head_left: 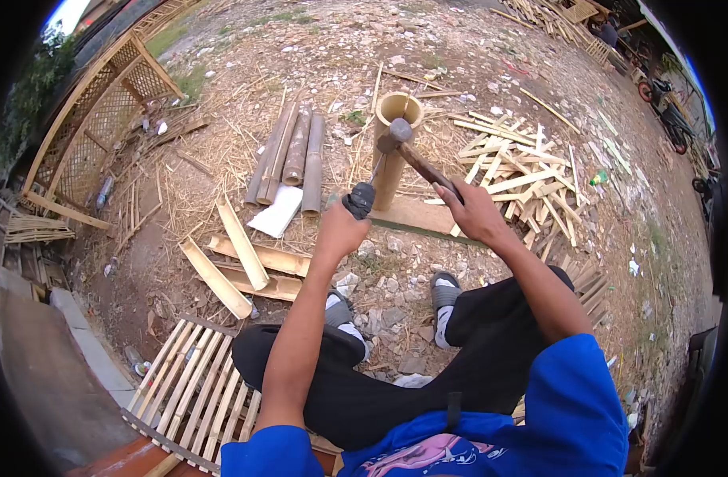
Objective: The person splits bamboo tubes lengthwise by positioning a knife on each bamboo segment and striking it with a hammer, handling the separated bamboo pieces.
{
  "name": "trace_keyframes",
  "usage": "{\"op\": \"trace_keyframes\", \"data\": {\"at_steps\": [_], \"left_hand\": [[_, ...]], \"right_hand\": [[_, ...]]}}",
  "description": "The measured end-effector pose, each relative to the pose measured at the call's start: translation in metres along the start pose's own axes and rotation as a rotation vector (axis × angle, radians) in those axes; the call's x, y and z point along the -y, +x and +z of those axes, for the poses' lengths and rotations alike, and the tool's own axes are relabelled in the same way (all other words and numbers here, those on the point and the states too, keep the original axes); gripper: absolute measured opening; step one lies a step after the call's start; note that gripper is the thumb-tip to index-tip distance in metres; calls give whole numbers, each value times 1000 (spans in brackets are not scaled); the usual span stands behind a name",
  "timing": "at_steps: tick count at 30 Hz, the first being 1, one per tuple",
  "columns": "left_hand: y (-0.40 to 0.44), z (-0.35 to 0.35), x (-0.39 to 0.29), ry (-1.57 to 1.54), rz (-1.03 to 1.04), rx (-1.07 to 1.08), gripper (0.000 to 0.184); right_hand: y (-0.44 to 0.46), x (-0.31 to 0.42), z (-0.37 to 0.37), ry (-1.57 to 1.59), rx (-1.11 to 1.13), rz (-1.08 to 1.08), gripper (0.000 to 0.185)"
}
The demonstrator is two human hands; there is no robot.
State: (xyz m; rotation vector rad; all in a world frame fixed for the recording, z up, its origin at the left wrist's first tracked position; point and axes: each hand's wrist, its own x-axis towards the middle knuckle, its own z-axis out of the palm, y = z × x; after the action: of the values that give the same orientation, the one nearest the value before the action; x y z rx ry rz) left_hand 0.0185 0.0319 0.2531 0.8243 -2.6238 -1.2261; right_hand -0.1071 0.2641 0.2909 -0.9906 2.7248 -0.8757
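One upright bamboo tube (392, 184) stands at twelve o'clock on a board (435, 221). The left hand (346, 227) is closed round what looks like the dark handle (359, 200) of a thin blade (377, 165) lying across the rim; the right hand (470, 211) wraps tightly round a mallet (399, 133). An off-centre blow could glance toward the left knuckles at six o'clock of the tube, or tip it, since neither hand steadies it.

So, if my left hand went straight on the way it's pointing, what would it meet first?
Most likely the upright bamboo, ahead and slightly right of your left hand. Depth is hard to judge from this single view, so it might just slip past the left side.
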Motion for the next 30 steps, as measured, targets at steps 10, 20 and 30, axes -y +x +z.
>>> {"op": "trace_keyframes", "data": {"at_steps": [10,20,30], "left_hand": [[1,2,5,-27,-19,29,34],[5,9,3,-40,-3,-12,32],[9,11,11,-61,-21,-29,35]], "right_hand": [[3,45,-28,482,-371,-353,44],[9,23,-18,47,-45,-35,45],[9,-2,15,261,-293,-323,41]]}}
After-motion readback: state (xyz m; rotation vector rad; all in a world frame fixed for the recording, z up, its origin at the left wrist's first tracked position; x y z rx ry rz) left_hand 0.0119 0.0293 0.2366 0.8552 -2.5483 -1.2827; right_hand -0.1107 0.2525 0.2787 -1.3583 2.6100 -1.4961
